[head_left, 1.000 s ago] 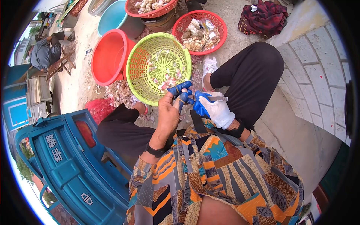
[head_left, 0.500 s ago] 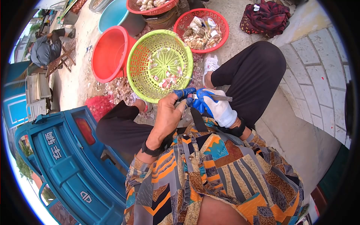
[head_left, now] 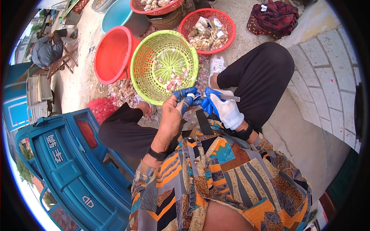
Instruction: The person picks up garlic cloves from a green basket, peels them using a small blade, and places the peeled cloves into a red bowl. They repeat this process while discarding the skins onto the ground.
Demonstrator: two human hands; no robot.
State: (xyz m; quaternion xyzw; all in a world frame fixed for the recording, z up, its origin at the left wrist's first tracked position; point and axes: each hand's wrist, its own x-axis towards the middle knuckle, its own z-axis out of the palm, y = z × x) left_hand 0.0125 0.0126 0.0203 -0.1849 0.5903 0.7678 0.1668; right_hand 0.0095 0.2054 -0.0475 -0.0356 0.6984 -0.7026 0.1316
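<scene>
My left hand (head_left: 174, 109), with blue coverings on its fingers, pinches a garlic clove (head_left: 190, 95), mostly hidden by the fingertips. My right hand (head_left: 226, 111), in a white and blue glove, is closed around a small knife (head_left: 230, 98). Its metal end sticks out to the right, while the other end points at the clove between my hands. Just beyond my left fingers stands a yellow-green plastic basket (head_left: 140, 73) with several garlic cloves (head_left: 174, 82) and bits of skin on its bottom.
A red basin (head_left: 111, 56) stands left of the basket, with a blue tub (head_left: 115, 16) behind. Garlic fills a red basket (head_left: 234, 32) at back right. Dark cloth (head_left: 274, 18) lies farther right. A blue vehicle (head_left: 69, 161) is at left; a person (head_left: 44, 52) sits beyond.
My left hand has turned and shifted slightly left, and the pale clove now shows between its fingers. The knife in my right hand has tilted a little and its outer end is slightly higher.
</scene>
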